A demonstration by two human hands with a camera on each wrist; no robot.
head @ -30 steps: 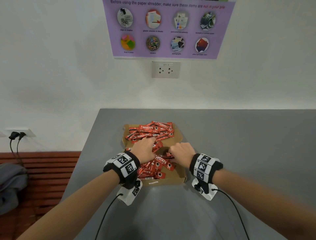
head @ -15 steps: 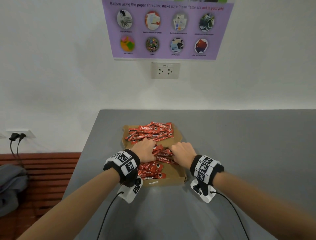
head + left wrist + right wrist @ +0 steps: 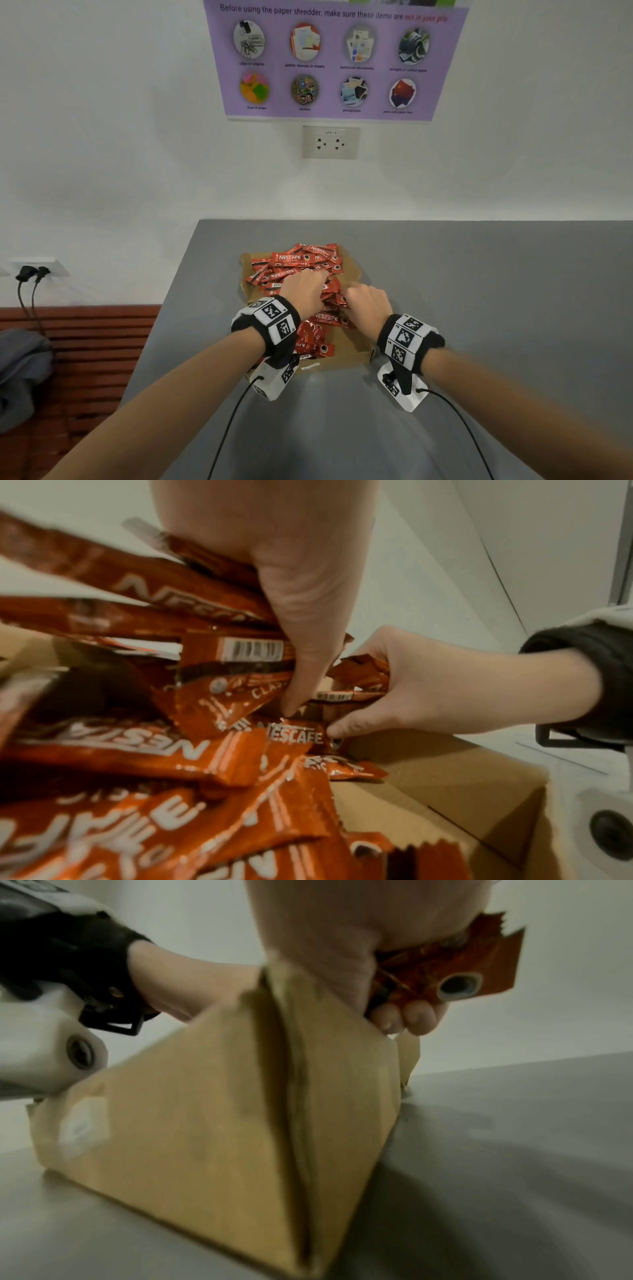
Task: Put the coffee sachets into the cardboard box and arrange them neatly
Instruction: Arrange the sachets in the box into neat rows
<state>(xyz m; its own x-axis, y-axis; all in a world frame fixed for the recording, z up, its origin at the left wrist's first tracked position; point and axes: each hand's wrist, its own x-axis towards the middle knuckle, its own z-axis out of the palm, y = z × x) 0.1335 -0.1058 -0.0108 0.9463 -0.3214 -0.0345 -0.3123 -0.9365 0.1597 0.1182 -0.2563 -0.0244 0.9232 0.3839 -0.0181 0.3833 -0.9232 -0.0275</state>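
An open brown cardboard box (image 3: 352,346) sits on the grey table and holds several red coffee sachets (image 3: 294,260) in a loose heap. Both hands are inside it. My left hand (image 3: 305,287) reaches into the middle of the heap, its fingers curled round a bundle of sachets (image 3: 236,653). My right hand (image 3: 366,299) is beside it on the right, fingers curled round sachets (image 3: 445,972) just above the box (image 3: 240,1110) wall. In the left wrist view the right hand (image 3: 411,691) pinches sachets next to the left fingers (image 3: 308,647).
The grey table (image 3: 479,291) stretches right and towards me, its left edge close to the box. A white wall with a socket (image 3: 330,142) and a purple poster (image 3: 335,58) stands behind. Left of the table are a wooden bench (image 3: 85,342) and grey cloth (image 3: 20,370).
Both hands have shifted slightly farther into the box, gathering sachets in the middle. The near end of the heap now lies more exposed.
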